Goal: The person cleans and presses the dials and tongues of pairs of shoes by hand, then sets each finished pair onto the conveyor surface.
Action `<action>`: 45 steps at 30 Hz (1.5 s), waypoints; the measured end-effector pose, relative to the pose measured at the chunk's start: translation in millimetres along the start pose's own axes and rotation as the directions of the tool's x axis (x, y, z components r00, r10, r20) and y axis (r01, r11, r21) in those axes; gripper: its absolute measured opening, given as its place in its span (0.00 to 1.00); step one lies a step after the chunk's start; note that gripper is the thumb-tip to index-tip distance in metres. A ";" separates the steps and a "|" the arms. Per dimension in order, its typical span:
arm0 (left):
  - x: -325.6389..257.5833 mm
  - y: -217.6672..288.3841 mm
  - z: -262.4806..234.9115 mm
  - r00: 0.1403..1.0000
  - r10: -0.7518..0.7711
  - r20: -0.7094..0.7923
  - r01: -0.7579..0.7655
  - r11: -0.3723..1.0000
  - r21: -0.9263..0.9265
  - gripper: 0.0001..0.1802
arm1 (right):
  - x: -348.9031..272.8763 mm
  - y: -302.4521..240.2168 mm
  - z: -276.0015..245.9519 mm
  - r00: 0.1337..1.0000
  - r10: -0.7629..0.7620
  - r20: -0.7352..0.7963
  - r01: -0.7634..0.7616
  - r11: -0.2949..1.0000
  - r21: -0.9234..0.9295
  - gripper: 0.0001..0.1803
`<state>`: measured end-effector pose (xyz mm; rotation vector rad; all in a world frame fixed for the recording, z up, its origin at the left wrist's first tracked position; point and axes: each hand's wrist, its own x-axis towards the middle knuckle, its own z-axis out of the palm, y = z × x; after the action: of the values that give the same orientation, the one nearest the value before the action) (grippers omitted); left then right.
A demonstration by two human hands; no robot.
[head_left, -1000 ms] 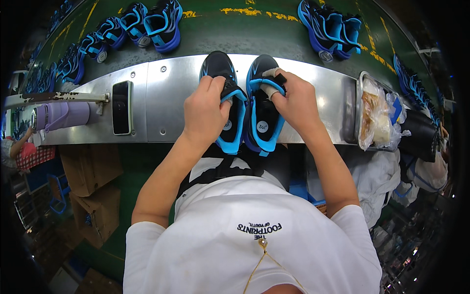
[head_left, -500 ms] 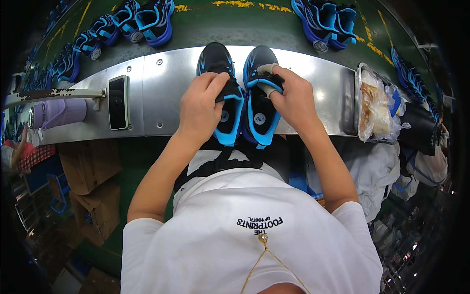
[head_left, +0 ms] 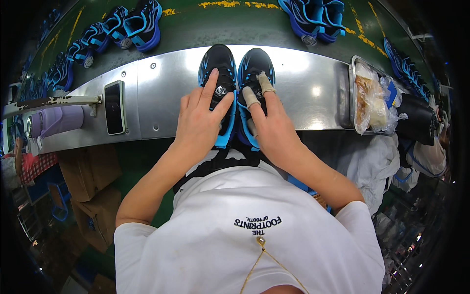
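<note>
Two hands: yours, both flat and open.
Left hand (head_left: 199, 122): fingers spread on left shoe (head_left: 217, 73).
Right hand (head_left: 271, 125): taped fingers (head_left: 250, 96) on right shoe (head_left: 254, 66), at metal shelf (head_left: 161, 83) near edge.

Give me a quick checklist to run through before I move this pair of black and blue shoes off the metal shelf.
1. Left hand flat on the left shoe: ok.
2. Right hand flat on the right shoe: ok.
3. Shoes side by side, toes pointing away: ok.
4. Both shoes fully on the metal shelf: not ok, heels overhang the near edge.
5. Phone clear of the shoes: ok.
6. Firm grip on either shoe: cannot tell.
</note>
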<state>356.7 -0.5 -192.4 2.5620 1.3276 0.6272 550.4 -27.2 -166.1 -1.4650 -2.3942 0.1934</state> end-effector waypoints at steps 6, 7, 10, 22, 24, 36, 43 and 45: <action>5.4 22.2 -1.7 0.990 -0.108 0.086 0.107 0.994 0.016 0.43 | -10.0 -18.0 13.6 0.981 0.189 -0.052 -0.156 0.913 0.378 0.43; 5.3 21.9 -1.8 0.987 -0.126 0.096 0.127 0.992 0.003 0.43 | -8.4 -14.2 9.6 0.985 0.172 0.005 -0.161 0.908 0.388 0.43; 5.8 15.0 -6.8 0.982 -0.142 0.122 0.147 0.988 -0.038 0.41 | -3.6 -6.1 -14.4 0.986 0.152 0.070 -0.166 0.937 0.307 0.33; 6.6 31.0 9.7 0.980 -0.200 0.018 0.201 0.979 -0.033 0.49 | 7.6 22.9 -14.5 0.996 0.066 0.064 -0.081 0.960 0.269 0.27; 5.9 30.3 12.6 0.974 -0.224 0.012 0.224 0.973 -0.048 0.50 | 1.9 24.8 -14.5 0.998 0.029 0.057 -0.041 0.974 0.221 0.25; 5.9 22.2 23.6 0.964 -0.244 -0.107 0.238 0.969 -0.064 0.43 | 0.0 1.5 24.4 0.976 0.076 -0.205 0.010 0.920 0.391 0.16; 6.1 22.7 21.7 0.964 -0.255 -0.076 0.248 0.964 -0.095 0.37 | -17.3 25.1 -4.3 0.999 0.016 0.032 -0.024 0.960 0.279 0.23; 7.5 14.0 13.9 0.963 -0.270 0.002 0.266 0.948 -0.175 0.35 | -7.9 32.9 -19.7 0.998 -0.050 0.025 0.039 0.947 0.319 0.23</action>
<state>377.0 -2.2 -197.8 2.1930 1.5203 0.6862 588.1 -20.0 -158.5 -1.2650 -2.2857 0.5697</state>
